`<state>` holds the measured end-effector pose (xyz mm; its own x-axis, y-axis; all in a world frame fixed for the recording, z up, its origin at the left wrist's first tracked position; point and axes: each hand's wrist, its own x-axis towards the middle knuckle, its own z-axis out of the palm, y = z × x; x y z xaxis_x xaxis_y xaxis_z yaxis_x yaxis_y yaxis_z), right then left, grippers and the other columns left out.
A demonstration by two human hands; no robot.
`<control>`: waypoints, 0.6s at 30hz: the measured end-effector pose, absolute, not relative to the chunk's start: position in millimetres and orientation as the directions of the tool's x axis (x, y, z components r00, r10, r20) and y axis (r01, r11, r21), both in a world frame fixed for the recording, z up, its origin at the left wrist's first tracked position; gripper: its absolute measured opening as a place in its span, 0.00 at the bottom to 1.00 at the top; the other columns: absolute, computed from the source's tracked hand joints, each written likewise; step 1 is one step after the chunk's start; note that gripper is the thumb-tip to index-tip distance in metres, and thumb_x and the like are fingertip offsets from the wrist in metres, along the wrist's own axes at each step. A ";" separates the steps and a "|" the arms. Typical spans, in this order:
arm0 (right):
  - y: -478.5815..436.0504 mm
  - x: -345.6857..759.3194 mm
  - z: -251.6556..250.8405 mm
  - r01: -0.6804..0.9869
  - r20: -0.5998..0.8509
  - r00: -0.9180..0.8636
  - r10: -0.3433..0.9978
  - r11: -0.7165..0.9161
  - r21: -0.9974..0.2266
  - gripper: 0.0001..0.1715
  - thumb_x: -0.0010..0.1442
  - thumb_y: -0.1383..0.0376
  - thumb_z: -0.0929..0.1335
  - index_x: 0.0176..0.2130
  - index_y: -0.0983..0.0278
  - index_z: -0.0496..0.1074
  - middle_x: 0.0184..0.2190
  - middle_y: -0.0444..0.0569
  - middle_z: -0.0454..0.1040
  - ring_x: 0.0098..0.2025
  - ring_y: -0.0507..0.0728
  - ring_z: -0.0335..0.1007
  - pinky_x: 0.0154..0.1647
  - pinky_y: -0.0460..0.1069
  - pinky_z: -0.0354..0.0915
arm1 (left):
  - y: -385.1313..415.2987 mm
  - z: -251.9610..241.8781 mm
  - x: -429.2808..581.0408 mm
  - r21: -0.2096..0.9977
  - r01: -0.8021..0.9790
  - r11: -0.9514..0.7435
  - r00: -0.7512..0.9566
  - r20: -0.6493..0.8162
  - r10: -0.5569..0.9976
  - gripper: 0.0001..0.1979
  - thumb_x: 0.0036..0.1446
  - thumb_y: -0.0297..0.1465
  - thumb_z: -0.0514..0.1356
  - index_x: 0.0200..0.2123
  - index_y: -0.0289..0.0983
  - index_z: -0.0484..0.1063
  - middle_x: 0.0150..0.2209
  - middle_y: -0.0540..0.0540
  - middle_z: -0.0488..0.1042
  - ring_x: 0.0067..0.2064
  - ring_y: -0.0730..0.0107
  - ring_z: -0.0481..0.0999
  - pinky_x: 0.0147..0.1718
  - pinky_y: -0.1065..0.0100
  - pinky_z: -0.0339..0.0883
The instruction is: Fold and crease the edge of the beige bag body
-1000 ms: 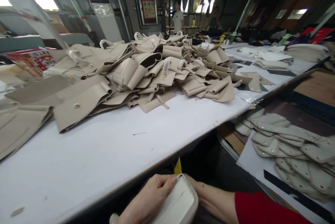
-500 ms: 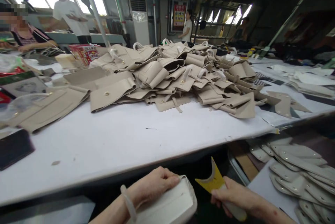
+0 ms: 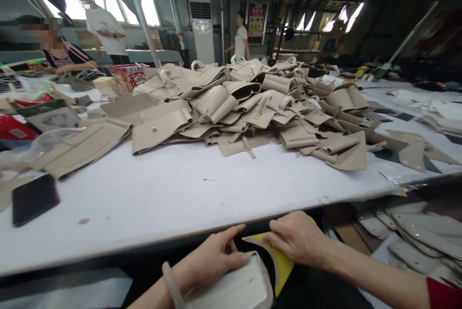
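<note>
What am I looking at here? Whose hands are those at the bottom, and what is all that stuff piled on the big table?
The camera sits on a person's head, so you see what they see, looking down at their own hands. The left hand holds a pale folded leather piece below the table edge. The right hand holds a yellow curved tool against it. On the white table lies a heap of beige bag parts, and a black phone at the left. More pale cut pieces lie lower right. Other people work farther back.

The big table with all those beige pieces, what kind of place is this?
Probably a bag-making workshop. A heap of cut beige pieces with snaps covers the long white table, more shaped pieces lie stacked beside it, and other people work nearby.
</note>
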<state>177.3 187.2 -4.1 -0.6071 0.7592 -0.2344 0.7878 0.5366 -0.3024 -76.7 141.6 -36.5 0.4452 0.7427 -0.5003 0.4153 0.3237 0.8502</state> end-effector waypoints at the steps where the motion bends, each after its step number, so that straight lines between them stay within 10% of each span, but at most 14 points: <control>1: 191.8 173.6 -3.1 0.759 -0.204 -0.647 0.734 0.596 -0.262 0.28 0.70 0.50 0.58 0.29 0.65 0.72 0.28 0.55 0.78 0.30 0.60 0.72 0.30 0.51 0.49 | 141.6 -36.5 -76.8 0.852 0.421 0.312 0.443 -0.493 0.749 0.40 0.54 0.41 0.65 0.67 0.38 0.57 0.34 0.51 0.70 0.34 0.71 0.66 0.34 0.69 0.60; 18: 217.5 146.0 -9.9 0.471 -0.045 -0.882 0.469 0.877 -0.091 0.30 0.69 0.50 0.60 0.25 0.63 0.74 0.21 0.50 0.78 0.23 0.58 0.75 0.22 0.49 0.41 | 141.8 -10.2 -74.1 0.893 0.442 0.090 0.534 -0.343 0.773 0.13 0.60 0.35 0.61 0.46 0.42 0.79 0.33 0.55 0.75 0.32 0.71 0.64 0.32 0.73 0.57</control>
